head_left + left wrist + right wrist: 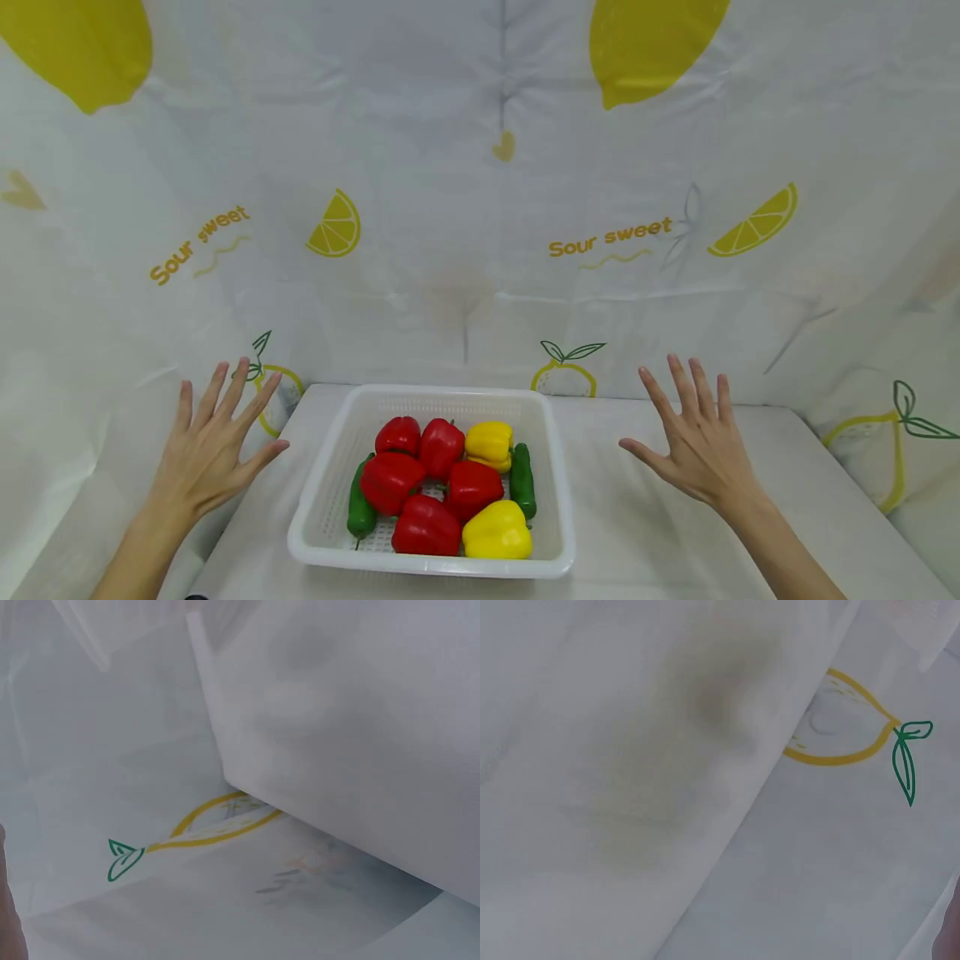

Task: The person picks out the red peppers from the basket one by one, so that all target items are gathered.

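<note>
In the head view a white plastic basket (pixel 431 567) stands on the white table, holding several red bell peppers (pixel 426 525), yellow bell peppers (pixel 497 531) and green chili peppers (pixel 522 482). My left hand (pixel 213 446) hovers to the left of the basket, fingers spread and straight, touching nothing. On the other side, well right of the basket, my right hand (pixel 697 450) is held up with its fingers fanned out, and it holds nothing. Each wrist view catches only a sliver of a hand at its edge, with no pepper in sight.
A white curtain (pixel 465 275) with lemon prints and "Sour sweet" lettering hangs behind and around the table (pixel 600 533). The table's back edge runs close to the curtain. A small dark object (pixel 197 597) peeks in at the bottom left of the head view.
</note>
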Action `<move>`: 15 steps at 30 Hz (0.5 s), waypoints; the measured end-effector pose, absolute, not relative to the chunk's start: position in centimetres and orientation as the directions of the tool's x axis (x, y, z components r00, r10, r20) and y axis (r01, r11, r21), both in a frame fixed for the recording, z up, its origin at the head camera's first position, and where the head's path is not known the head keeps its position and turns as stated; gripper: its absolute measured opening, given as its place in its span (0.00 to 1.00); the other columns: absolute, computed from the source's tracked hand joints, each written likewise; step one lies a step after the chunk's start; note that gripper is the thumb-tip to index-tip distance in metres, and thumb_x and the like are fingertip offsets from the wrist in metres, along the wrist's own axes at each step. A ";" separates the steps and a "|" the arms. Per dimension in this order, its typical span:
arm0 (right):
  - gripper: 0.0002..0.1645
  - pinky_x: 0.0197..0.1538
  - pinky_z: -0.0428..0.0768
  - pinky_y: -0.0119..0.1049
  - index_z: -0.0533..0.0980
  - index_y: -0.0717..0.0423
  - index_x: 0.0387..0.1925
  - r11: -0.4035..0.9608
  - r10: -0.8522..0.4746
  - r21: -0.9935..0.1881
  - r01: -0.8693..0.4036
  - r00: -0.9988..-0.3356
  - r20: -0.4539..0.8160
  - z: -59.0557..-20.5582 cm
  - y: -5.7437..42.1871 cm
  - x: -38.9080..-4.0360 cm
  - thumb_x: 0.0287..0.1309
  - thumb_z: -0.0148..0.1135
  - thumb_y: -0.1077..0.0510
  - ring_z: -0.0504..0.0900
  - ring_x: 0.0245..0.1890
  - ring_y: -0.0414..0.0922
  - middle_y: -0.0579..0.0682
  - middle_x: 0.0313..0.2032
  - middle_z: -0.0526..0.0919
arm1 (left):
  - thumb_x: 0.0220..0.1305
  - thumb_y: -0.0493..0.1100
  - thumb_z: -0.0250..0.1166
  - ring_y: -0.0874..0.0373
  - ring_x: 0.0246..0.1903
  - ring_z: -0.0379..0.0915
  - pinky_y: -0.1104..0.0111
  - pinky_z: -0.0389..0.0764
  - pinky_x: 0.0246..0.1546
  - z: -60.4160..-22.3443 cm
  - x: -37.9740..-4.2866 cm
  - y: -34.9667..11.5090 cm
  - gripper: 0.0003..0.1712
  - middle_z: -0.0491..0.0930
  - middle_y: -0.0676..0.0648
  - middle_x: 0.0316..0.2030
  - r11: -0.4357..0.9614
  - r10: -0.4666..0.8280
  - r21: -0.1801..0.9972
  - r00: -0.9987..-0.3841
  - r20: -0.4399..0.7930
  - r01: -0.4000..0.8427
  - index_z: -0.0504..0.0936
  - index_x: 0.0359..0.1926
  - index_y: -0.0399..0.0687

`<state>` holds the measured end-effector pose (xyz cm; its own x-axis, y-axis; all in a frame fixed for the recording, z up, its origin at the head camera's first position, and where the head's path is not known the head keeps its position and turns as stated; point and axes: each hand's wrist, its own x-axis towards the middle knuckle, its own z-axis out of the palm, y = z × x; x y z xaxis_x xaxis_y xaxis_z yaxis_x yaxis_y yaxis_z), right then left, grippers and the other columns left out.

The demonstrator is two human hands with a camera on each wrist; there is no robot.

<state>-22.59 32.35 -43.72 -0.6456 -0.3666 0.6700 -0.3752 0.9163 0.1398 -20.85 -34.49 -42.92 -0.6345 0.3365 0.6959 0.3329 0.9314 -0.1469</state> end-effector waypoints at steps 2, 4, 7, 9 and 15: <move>0.64 0.80 0.48 0.80 0.59 0.46 0.86 0.917 -0.365 0.133 -0.377 -0.653 0.664 -43.6 32.1 -22.5 0.66 0.28 0.09 0.48 0.86 0.69 0.66 0.86 0.51 | 0.73 0.87 0.32 0.36 0.85 0.52 0.32 0.42 0.85 -42.8 -20.7 -34.4 0.53 0.62 0.34 0.83 0.931 0.334 -0.139 -0.639 0.693 0.336 0.66 0.84 0.64; 0.65 0.80 0.49 0.80 0.58 0.47 0.86 0.917 -0.363 0.128 -0.378 -0.656 0.662 -43.5 31.8 -22.5 0.67 0.28 0.09 0.48 0.86 0.69 0.68 0.85 0.53 | 0.74 0.86 0.32 0.37 0.85 0.53 0.33 0.44 0.85 -42.8 -20.6 -34.3 0.53 0.63 0.35 0.82 0.931 0.333 -0.132 -0.643 0.690 0.340 0.65 0.84 0.63; 0.64 0.80 0.50 0.80 0.59 0.49 0.85 0.914 -0.365 0.121 -0.387 -0.655 0.661 -43.2 31.1 -22.5 0.68 0.29 0.10 0.50 0.85 0.70 0.69 0.84 0.55 | 0.74 0.85 0.33 0.39 0.84 0.56 0.33 0.47 0.85 -42.6 -20.4 -34.2 0.52 0.66 0.36 0.81 0.930 0.331 -0.119 -0.650 0.684 0.348 0.65 0.84 0.63; 0.64 0.78 0.53 0.79 0.59 0.51 0.85 0.910 -0.369 0.117 -0.397 -0.650 0.665 -43.0 30.5 -22.6 0.69 0.29 0.11 0.53 0.84 0.70 0.69 0.83 0.57 | 0.75 0.84 0.36 0.38 0.82 0.60 0.33 0.49 0.84 -42.5 -20.3 -34.0 0.51 0.68 0.36 0.80 0.928 0.329 -0.105 -0.659 0.676 0.356 0.65 0.84 0.63; 0.63 0.74 0.62 0.78 0.61 0.52 0.84 0.897 -0.385 0.107 -0.428 -0.640 0.665 -42.3 28.8 -22.5 0.70 0.29 0.12 0.61 0.79 0.72 0.69 0.81 0.62 | 0.74 0.77 0.55 0.33 0.69 0.73 0.27 0.58 0.78 -42.2 -19.9 -33.4 0.45 0.76 0.37 0.74 0.927 0.311 -0.053 -0.686 0.658 0.370 0.69 0.82 0.62</move>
